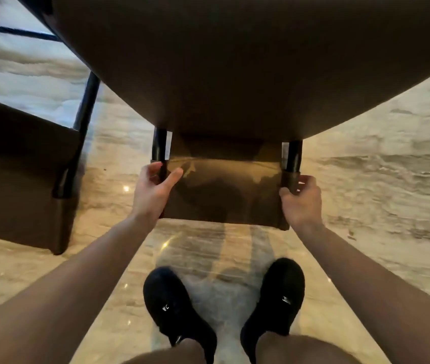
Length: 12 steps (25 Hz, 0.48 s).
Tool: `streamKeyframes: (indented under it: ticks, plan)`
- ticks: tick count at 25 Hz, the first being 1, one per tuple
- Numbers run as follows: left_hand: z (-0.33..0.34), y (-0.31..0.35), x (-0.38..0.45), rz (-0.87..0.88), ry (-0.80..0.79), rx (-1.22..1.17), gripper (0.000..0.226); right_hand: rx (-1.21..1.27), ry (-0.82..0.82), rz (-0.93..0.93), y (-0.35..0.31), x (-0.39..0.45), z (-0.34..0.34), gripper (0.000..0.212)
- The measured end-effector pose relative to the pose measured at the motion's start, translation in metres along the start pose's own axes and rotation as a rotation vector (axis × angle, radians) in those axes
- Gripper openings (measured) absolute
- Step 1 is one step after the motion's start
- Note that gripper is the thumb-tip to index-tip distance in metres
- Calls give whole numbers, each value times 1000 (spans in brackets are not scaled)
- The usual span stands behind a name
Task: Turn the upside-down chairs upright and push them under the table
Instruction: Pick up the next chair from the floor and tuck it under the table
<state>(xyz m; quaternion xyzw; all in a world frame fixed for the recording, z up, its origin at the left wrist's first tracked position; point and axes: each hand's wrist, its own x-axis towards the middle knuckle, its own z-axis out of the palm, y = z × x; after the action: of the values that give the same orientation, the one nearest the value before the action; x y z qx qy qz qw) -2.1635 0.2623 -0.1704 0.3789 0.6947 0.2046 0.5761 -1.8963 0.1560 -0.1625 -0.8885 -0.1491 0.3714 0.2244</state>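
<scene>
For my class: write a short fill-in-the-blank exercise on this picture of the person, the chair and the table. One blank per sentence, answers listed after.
1. Both hands, the left hand and the right hand, grip the chair's ____.
2. The chair's seat is under the round ____.
3. The person's shoes are ____ in colour.
4. A second chair stands to the person's ____.

Answers: backrest; table; black; left

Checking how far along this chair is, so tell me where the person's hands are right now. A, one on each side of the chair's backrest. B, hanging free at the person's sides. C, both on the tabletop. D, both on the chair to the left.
A: the left hand and right hand each grip a side of the backrest, with the chair upright and tucked partly under the table.
</scene>
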Motion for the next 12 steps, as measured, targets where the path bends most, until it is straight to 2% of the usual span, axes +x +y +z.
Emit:
streamKeyframes:
  ticks: [3,5,8,12]
  plan:
    - [8,-31,50,35,191,77,64,-93,133,-5,31,43,25,56]
    - [5,-52,76,52,242,176,71,-50,136,35,49,61,39,55]
    - [2,-81,98,18,167,170,51,-1,39,80,74,76,49,37]
    - [-7,-89,108,71,69,248,24,17,-46,38,79,85,37,37]
